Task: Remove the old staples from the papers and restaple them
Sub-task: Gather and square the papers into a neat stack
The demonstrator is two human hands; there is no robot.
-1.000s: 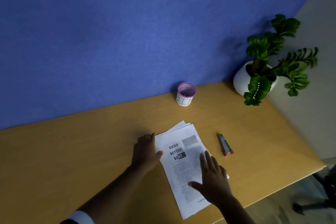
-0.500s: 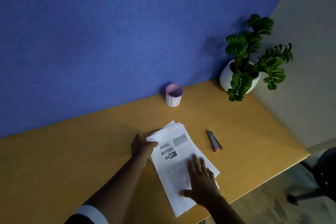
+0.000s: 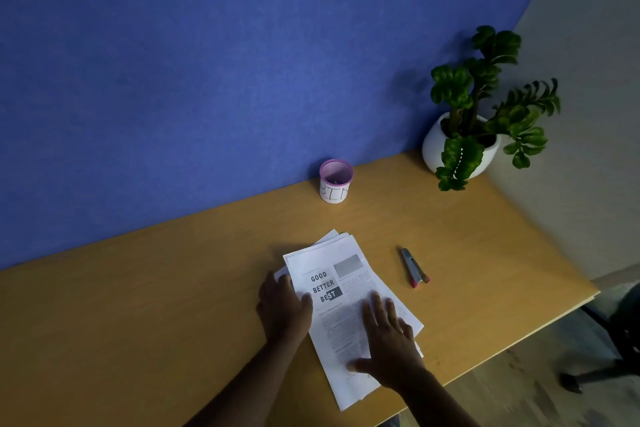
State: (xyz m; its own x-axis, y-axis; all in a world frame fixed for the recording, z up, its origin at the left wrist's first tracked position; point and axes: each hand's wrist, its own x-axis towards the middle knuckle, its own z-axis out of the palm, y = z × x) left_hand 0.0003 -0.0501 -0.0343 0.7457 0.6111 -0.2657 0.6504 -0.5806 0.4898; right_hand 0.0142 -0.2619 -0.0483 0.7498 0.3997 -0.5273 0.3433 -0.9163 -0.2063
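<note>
A stack of printed papers (image 3: 341, 272), its top sheet headed "GOOD BETTER BEST", lies slightly fanned on the wooden desk (image 3: 173, 288). My left hand (image 3: 284, 308) rests at the stack's left edge, its thumb on the top sheet and its fingers curled at the edge. My right hand (image 3: 388, 340) lies flat with spread fingers on the lower half of the top sheet. A small grey stapler with pink ends (image 3: 415, 268) lies on the desk to the right of the papers, apart from both hands.
A pink-rimmed mesh cup labelled "BIN" (image 3: 335, 181) stands against the blue partition wall (image 3: 207, 62). A white pot with a green plant (image 3: 464, 139) sits at the desk's far right corner. The desk's front edge runs just below the papers; a chair base (image 3: 609, 347) is on the floor.
My left hand has curled its fingers and shifted onto the stack's left edge, thumb over the top sheet. My right hand stays pressed flat on the paper. The camera view shifted slightly.
</note>
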